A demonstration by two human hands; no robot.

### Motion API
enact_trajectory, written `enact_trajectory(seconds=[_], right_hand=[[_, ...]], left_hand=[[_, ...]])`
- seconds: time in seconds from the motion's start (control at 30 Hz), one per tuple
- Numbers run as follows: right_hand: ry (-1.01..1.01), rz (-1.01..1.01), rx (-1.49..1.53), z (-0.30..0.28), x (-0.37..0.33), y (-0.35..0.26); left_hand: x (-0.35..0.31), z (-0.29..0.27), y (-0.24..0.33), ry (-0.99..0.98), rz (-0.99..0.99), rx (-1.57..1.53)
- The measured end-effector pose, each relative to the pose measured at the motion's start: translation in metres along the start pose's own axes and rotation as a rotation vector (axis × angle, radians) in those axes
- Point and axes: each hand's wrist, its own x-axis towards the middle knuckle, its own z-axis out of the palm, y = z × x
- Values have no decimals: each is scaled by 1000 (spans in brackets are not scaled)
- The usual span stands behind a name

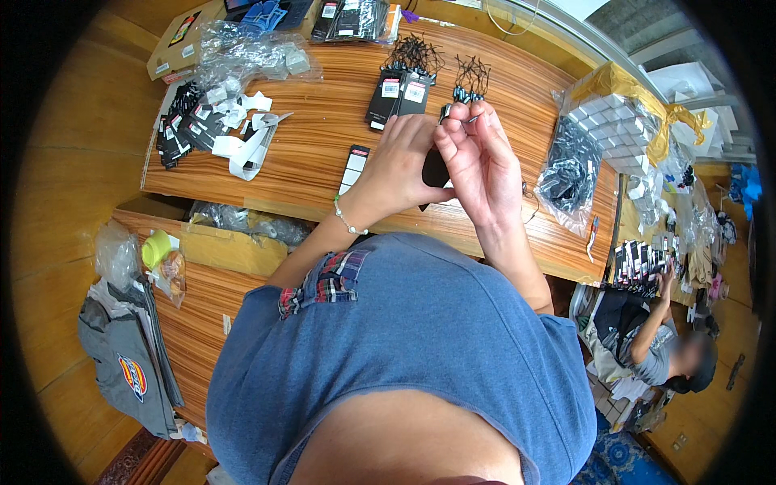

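Note:
My left hand (398, 166) is closed round a black card tag (435, 168), its thumb along the lower edge and its fingertips at the top. Close beside it, my right hand (485, 166) is raised with thumb and fingertips pinched together. A small dark thing shows at those fingertips, too small to name. Just beyond my hands lie black hang tags with white labels (390, 87), under a tangle of black cords (414, 55). A second bunch of cords (471, 74) is to their right. A black strip with white labels (354, 168) lies left of my left wrist.
Left on the table are a pile of black tags (184, 129), a curled white label strip (252, 147) and clear plastic bags (242, 56). At right are a bag of black cords (570, 166), wrapped small white boxes (610, 117) and small snips (592, 238). Another person (659, 352) works at far right.

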Motion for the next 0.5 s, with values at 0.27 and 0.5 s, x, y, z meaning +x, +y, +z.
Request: enact_trajectory(seconds=[0.27,0.5], right_hand=[[-20,-124,-159,0,2,-29],[-27,-119,-110,-7,1,-35]], left_hand=[[-7,-8,-9,-174,-311,-605],[-11,-7,-13,-83,-446,-805]])
